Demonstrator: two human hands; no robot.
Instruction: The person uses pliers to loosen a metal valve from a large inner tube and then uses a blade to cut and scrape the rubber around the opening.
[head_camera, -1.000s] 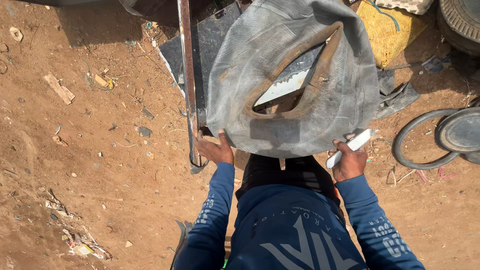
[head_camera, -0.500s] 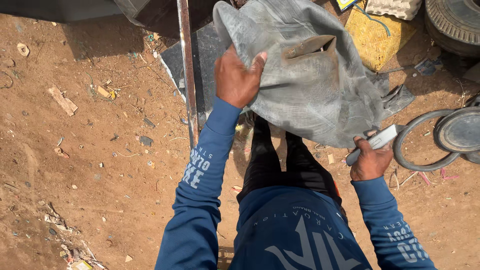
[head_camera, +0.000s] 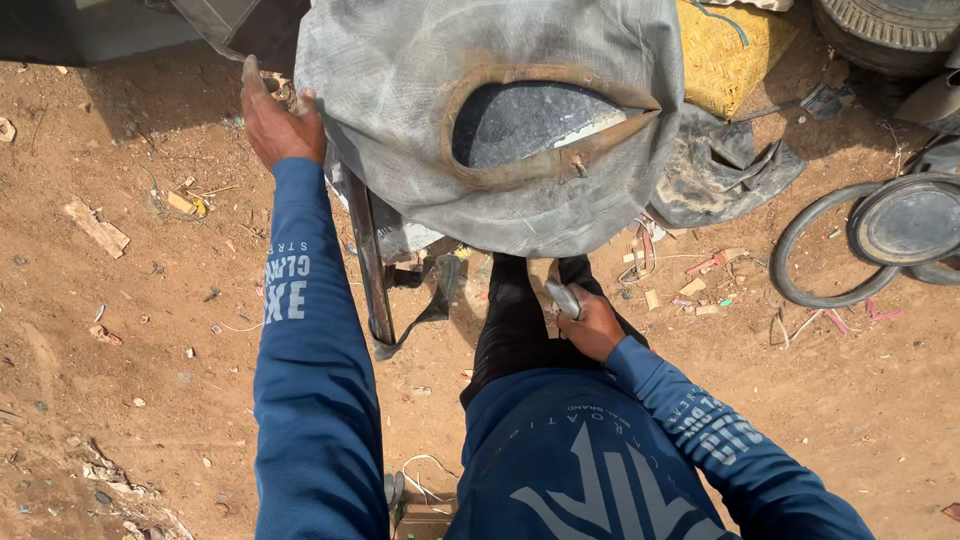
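Your left hand (head_camera: 280, 125) is extended forward with the arm nearly straight, fingers closed on the far-left edge of the large grey rubber inner tube (head_camera: 420, 150), which stands lifted in front of you and fills the upper middle of the view. Your right hand (head_camera: 590, 322) is drawn back against your lap, fist wrapped around a small pale tool (head_camera: 563, 298); what kind of tool it is cannot be told from here. The tube's rust-brown inner rim (head_camera: 545, 165) faces you, with a short valve stem showing on its lower edge. No patch or marked spot is visible on the exposed rubber, so I judge the work to be at the handling and inspection stage, with any repair not yet begun. A metal bar (head_camera: 368, 265) stands just left of your knees. On the dirt to the right lie a rubber ring (head_camera: 800, 290), a round dark disc (head_camera: 910, 222) and a yellow woven basket (head_camera: 735, 55).
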